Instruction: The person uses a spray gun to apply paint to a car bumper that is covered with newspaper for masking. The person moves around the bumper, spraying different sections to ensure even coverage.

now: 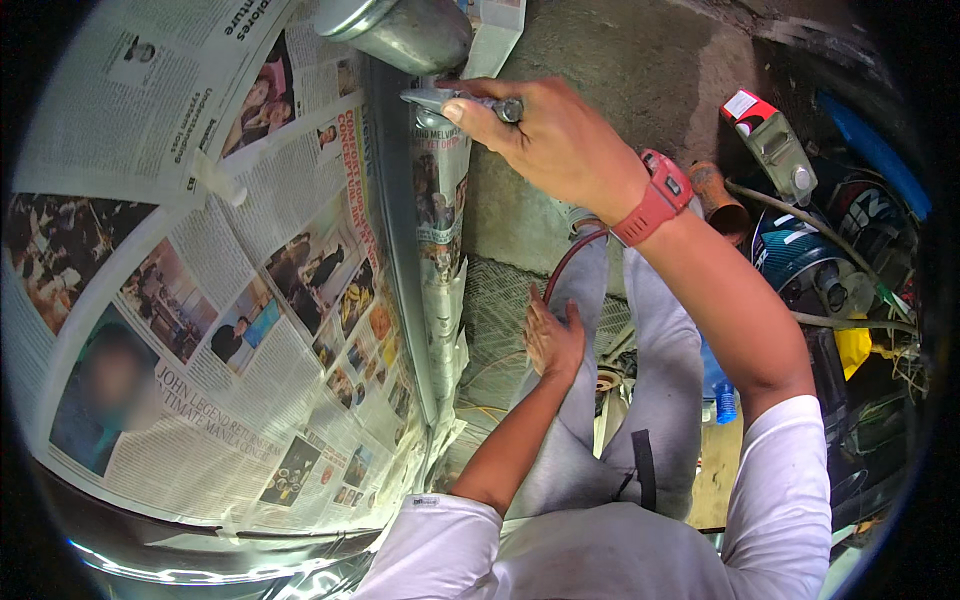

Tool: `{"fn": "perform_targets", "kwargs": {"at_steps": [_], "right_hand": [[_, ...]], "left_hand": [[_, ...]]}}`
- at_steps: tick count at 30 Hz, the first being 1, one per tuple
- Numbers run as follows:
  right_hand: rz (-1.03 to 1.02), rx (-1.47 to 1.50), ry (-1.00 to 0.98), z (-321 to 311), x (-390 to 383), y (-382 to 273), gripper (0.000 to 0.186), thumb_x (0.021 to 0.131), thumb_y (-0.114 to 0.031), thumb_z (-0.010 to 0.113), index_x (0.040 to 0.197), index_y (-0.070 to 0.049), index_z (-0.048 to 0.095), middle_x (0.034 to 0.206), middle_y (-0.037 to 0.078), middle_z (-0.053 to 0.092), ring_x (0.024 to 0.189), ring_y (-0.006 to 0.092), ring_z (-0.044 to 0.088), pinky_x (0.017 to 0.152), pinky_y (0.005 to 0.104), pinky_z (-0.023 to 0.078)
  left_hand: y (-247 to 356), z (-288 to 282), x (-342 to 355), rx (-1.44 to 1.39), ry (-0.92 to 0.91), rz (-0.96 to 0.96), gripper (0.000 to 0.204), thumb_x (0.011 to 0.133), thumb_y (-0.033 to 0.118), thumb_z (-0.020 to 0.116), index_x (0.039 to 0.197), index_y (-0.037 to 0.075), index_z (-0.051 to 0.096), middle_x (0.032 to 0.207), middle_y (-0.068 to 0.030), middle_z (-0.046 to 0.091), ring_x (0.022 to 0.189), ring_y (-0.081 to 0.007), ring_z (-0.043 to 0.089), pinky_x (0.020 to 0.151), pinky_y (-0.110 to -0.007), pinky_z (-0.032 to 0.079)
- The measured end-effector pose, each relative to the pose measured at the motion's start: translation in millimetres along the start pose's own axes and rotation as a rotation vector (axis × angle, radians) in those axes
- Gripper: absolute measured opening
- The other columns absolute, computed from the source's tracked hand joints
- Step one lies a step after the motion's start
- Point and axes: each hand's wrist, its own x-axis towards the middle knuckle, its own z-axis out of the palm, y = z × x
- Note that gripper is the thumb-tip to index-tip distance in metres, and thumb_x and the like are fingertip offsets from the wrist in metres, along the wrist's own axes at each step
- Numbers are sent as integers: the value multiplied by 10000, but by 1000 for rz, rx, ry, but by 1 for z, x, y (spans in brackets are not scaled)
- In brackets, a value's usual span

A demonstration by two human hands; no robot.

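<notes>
My right hand [560, 140] grips a spray gun [465, 101], its metal nozzle pointing left at a grey strip of panel [400, 210]. A silvery paint cup [400, 30] sits above the nozzle, cut off by the upper edge. From below my right wrist a dark red hose [566, 262] curves down into my left hand [555, 343]. The left fingers rest around the hose, in front of my leg; the hose's further run is hidden. Newspaper sheets [230, 290] cover the curved surface left of the strip, and more newspaper [440, 200] lies along its right side.
On the right stand a rectangular metal can [785, 155] with a red and white box [748, 108], an orange-brown cylinder [722, 208] and dark round containers [795, 250]. A blue bottle [722, 400] is beside my leg. Rough concrete floor [600, 50] stretches ahead.
</notes>
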Motion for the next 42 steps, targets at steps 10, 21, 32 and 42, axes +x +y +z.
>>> {"fn": "perform_targets", "kwargs": {"at_steps": [10,21,32,42], "right_hand": [[9,-7,207,32,-9,4,521,1042,-505,635,1264,-49,754,788,238,730,793,389,758,754,427,589],[104,206,-305,115,-124,16,518,1053,-476,619,1368,-73,699,1098,307,725,1008,471,710,894,463,570],[-100,73,170,-51,-120,-73,606,1041,-321,667,1567,-67,507,1435,273,627,1263,442,650,1060,441,511],[-48,120,366,-188,-189,-233,709,1066,-303,636,1661,-65,331,1447,255,629,1318,384,643,1089,442,492]], "left_hand": [[-6,6,-13,-53,63,-101,820,988,449,631,1607,1,333,1346,-266,606,1238,-437,594,1070,-524,453],[-57,81,-39,-19,184,-14,772,928,427,703,1511,-21,468,1391,-274,602,1298,-445,553,1111,-512,422],[-66,-5,-64,-335,-17,-379,445,1007,489,632,1044,65,764,1029,-220,765,970,-425,740,857,-520,557],[-121,-180,-124,-169,-155,-93,537,1038,545,573,1124,45,748,1005,-247,750,1027,-444,722,908,-548,527]]}}
